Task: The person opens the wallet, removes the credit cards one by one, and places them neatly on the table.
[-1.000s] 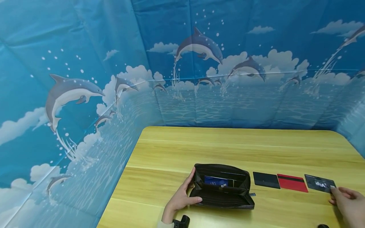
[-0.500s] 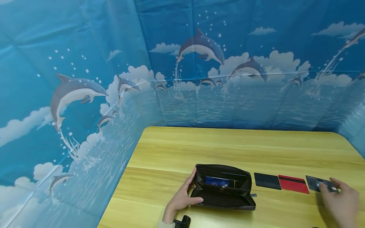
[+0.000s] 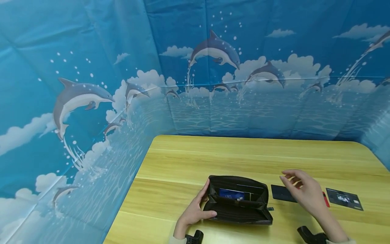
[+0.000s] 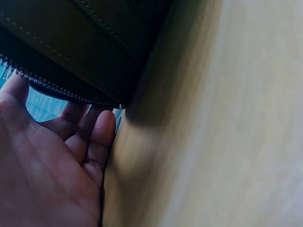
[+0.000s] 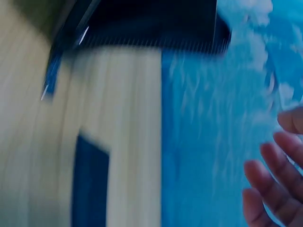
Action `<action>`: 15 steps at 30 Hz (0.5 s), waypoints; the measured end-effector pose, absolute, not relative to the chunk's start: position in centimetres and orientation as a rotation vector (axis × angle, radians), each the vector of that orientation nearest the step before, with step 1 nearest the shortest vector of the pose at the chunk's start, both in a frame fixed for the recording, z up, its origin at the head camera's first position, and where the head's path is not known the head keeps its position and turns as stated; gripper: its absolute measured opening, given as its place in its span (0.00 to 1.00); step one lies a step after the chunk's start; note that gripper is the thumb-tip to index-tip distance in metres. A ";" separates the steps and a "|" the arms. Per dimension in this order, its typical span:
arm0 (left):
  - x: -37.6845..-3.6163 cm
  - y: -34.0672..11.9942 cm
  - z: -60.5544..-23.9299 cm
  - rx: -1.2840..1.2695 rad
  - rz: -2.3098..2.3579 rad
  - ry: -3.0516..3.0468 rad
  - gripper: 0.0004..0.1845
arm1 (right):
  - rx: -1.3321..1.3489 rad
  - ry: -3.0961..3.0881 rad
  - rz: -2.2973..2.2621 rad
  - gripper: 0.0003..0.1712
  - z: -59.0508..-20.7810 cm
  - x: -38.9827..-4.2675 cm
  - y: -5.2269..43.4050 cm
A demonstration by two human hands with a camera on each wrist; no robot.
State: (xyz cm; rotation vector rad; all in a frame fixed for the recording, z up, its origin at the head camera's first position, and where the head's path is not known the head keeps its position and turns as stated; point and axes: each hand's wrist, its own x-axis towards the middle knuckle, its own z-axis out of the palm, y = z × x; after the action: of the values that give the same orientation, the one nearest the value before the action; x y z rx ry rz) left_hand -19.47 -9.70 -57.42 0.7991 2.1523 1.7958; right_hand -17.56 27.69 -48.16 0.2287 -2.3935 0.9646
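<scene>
A black zip-around wallet [image 3: 236, 214] stands spread open on the table, with a blue card [image 3: 231, 194] in its inner section. My left hand [image 3: 195, 210] grips the wallet's left end, thumb on the front flap and fingers along the outside. In the left wrist view, the left fingers [image 4: 102, 127] lie against the zipper edge. My right hand [image 3: 306, 193] hovers above the row of cards, holding nothing, its fingers loosely bent. Below it are a black card [image 3: 281, 192] and a red card [image 3: 326, 200], mostly hidden. A dark VIP card [image 3: 344, 199] lies to the right.
The wooden table [image 3: 259, 156] has a dolphin-print blue curtain [image 3: 195, 112] behind it and along its left side. A zipper pull [image 3: 270, 208] sticks out at the wallet's right side. Each wrist wears a black device [image 3: 195, 237].
The right hand has left the VIP card and moved left over the black and red cards. The VIP card stays flat in about the same place. The left hand keeps its hold.
</scene>
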 end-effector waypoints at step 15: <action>-19.4 -9.7 -57.3 0.776 1.771 2.165 0.54 | 0.895 -2.553 0.990 0.06 -47.0 -18.6 20.9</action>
State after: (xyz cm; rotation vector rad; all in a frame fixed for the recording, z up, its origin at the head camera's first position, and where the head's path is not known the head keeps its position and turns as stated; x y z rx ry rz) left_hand -19.36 -9.67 -57.33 0.7761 2.1650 1.7711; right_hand -18.64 20.94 -46.97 0.8948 -2.5533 0.9903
